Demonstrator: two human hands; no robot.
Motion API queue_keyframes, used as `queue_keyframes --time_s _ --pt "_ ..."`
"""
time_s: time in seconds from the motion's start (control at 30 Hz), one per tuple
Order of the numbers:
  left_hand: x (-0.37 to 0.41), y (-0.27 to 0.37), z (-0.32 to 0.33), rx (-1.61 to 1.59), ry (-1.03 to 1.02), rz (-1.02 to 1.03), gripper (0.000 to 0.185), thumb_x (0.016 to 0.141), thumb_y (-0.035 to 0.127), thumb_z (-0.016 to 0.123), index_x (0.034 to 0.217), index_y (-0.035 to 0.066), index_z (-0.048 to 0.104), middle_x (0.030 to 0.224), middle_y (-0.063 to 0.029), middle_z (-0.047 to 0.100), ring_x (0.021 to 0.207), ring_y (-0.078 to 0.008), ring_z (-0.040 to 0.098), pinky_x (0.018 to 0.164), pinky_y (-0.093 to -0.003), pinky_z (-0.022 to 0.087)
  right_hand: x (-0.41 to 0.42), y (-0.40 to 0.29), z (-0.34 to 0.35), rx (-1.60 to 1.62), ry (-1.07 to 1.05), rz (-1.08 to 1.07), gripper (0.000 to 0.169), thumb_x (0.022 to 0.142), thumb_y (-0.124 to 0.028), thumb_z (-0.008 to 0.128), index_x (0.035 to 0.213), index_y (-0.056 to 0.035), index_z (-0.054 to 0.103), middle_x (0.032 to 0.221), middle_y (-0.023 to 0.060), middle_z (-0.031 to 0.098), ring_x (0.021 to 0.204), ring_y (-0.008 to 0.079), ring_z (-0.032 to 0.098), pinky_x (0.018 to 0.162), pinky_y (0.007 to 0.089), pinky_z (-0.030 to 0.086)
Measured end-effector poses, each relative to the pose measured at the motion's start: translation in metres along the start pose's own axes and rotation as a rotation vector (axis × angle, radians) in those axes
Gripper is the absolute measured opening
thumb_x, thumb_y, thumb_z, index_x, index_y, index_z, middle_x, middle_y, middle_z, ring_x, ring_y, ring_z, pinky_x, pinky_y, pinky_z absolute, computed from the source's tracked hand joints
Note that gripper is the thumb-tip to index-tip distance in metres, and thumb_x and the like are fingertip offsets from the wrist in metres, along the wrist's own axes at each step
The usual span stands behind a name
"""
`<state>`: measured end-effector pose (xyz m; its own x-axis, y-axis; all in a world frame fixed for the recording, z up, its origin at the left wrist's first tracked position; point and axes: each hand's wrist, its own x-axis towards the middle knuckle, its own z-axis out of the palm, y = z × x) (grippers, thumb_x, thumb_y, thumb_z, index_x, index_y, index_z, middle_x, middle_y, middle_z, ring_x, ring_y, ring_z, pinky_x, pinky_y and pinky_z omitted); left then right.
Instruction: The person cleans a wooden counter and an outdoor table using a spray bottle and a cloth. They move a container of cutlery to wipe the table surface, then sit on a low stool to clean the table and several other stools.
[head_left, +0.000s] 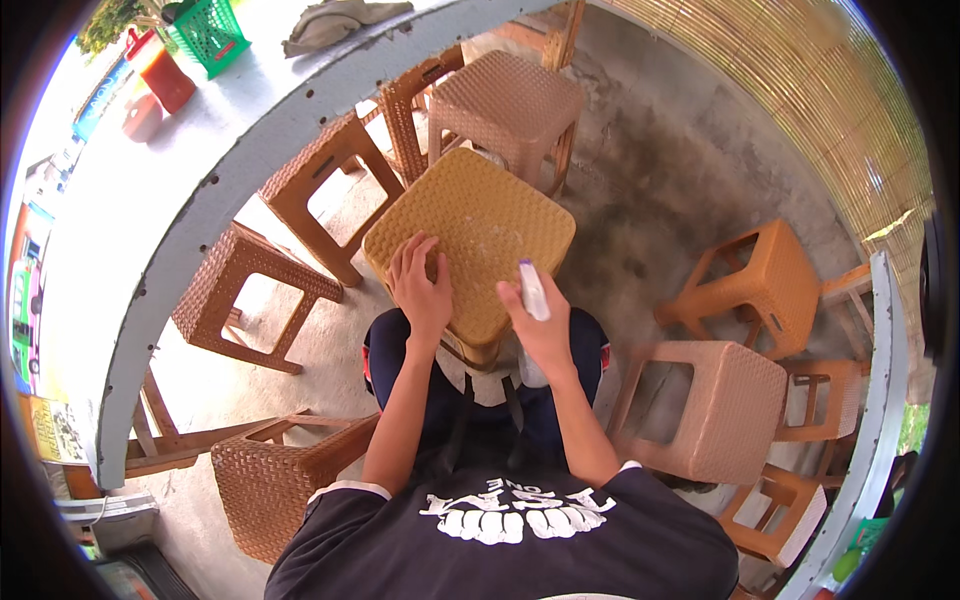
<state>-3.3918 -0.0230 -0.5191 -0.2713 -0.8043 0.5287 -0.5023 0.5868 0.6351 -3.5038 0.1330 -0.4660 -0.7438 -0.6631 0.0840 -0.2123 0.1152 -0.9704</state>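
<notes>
A yellow woven-pattern plastic stool (480, 217) stands before me between my knees, with whitish marks on its seat. My left hand (421, 289) rests at the near left edge of the seat, fingers spread, holding nothing. At the seat's near right, my right hand (538, 315) is closed around a clear spray bottle (533, 371) with a white spray head and purple tip. The bottle's neck is hidden by the hand. The spray head points away from me over the stool's right edge.
Brown plastic stools (510, 97) stand beyond and at the left; an orange stool (787, 285) and a pinkish-brown stool (742, 412) lie tipped at the right. A long table (202, 112) curves along the left, bearing a red sauce bottle (166, 79), a green basket (210, 34) and a cloth (337, 22).
</notes>
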Motion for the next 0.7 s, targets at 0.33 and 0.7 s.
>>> queue_keyframes --time_s 0.33,0.7 --pt "0.001 0.045 -0.021 0.297 -0.38 0.142 0.042 0.098 0.035 0.072 0.128 0.005 0.073 0.15 -0.0181 0.061 0.147 -0.0373 0.047 0.122 -0.0501 0.035 0.003 -0.024 -0.111 0.103 0.355 -0.181 0.056 0.093 -0.02 0.081 0.134 -0.004 0.046 0.112 0.0146 0.065 0.103 0.0269 0.064 0.09 0.0405 0.051" --pt "-0.091 0.269 0.073 -0.698 -1.101 0.582 0.03 0.099 0.014 0.072 0.128 0.003 0.072 0.139 -0.017 0.068 0.133 -0.0354 0.06 0.113 -0.0439 0.045 -0.085 -0.003 -0.337 -0.354 1.221 -0.399 0.035 0.096 -0.016 0.081 0.123 0.004 0.07 0.104 0.0152 0.074 0.091 0.0264 0.071 0.082 0.038 0.055"
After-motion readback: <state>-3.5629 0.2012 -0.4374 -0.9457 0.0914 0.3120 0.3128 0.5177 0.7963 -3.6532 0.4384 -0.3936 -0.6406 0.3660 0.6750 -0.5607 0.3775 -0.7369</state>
